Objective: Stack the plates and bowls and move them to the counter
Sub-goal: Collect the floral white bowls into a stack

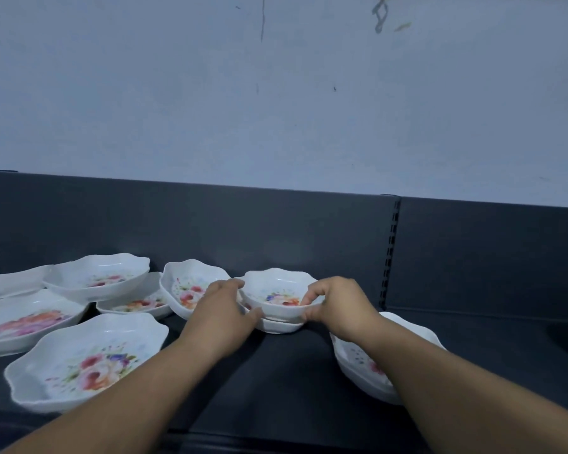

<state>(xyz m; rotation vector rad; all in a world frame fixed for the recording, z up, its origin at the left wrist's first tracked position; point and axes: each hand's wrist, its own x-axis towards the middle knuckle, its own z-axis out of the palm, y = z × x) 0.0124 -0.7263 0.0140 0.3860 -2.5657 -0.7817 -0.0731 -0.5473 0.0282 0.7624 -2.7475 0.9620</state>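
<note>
On the dark shelf (292, 371), far left, a bunch of flowery plates (27, 319) and scalloped bowls (86, 358) sit crowded together. Next over, the left hand (223, 306) curls round the left side of the small bowl (277, 294), which sits on another white dish (281, 326). Then the right hand (335, 309) pinches its right rim. A big bowl (361, 365) is half hidden under the right forearm.

Shop shelving (210, 224) with slotted upright (388, 257).

A forearm (440, 378) hides much of the right bowl (354, 355).
</note>
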